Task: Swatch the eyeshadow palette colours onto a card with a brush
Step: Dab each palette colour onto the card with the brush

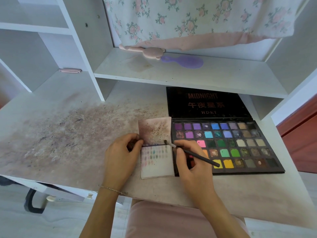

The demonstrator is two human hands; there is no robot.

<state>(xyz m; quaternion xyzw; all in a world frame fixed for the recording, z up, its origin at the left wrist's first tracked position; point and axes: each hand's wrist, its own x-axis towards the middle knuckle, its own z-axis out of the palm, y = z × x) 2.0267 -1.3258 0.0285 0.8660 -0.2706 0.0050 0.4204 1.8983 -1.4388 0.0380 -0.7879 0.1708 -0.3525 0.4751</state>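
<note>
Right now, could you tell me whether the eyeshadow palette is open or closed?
Open: the eyeshadow palette lies flat on the desk, its lid folded back, colour pans exposed.

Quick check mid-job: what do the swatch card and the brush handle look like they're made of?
Card: likely matte paper or thin cardstock; it looks folded flat, and powder has soaked in as soft smudges. Brush, gripped by the right hand: slim black handle with a slight sheen, probably plastic or lacquered wood; I can't tell which.

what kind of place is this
Likely a bedroom dressing desk at home: a white desk with built-in shelves, a purple hand mirror on one, floral fabric behind, an open eyeshadow palette.
</note>
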